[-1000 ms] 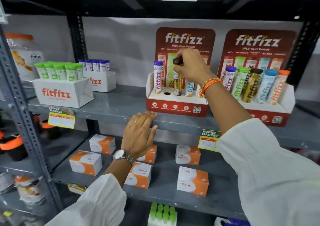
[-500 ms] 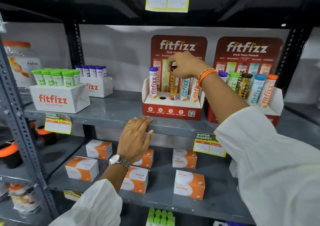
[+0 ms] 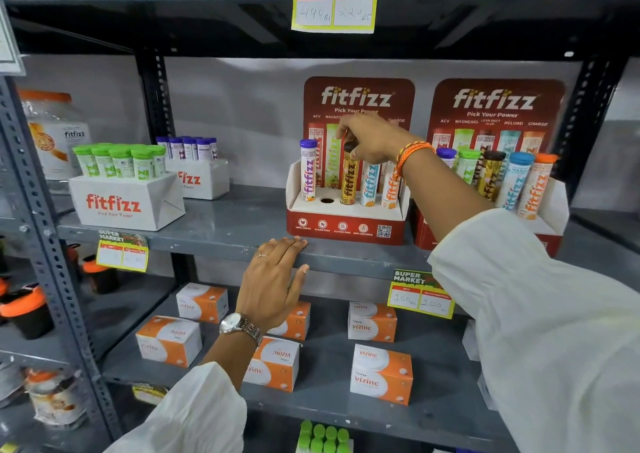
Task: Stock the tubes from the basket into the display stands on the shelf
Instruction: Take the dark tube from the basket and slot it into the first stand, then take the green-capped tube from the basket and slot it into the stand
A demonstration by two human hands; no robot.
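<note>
A red fitfizz display stand [image 3: 346, 225] sits on the middle shelf. It holds a purple-capped tube [image 3: 307, 172], a gold tube [image 3: 349, 182], a blue-lettered tube [image 3: 370, 184] and an orange-lettered tube [image 3: 390, 189]. Its second hole [image 3: 327, 200] is empty. My right hand [image 3: 375, 137] pinches the dark cap of the gold tube, which stands upright in the third hole. My left hand [image 3: 273, 282] lies flat on the shelf's front edge below the stand, holding nothing. A second red stand [image 3: 550, 230] to the right is full of tubes.
Two white fitfizz boxes stand on the left, one with green-capped tubes [image 3: 119, 161], one with purple-capped tubes [image 3: 188, 147]. Orange vizinc cartons [image 3: 381, 374] lie on the lower shelf. More green-capped tubes [image 3: 322, 435] show at the bottom. Price tags [image 3: 419, 296] hang off the shelf edges.
The gold tube has gone down into the third hole and now stands lower and upright. My right hand followed it down, still on the cap. My left hand stayed on the shelf edge.
</note>
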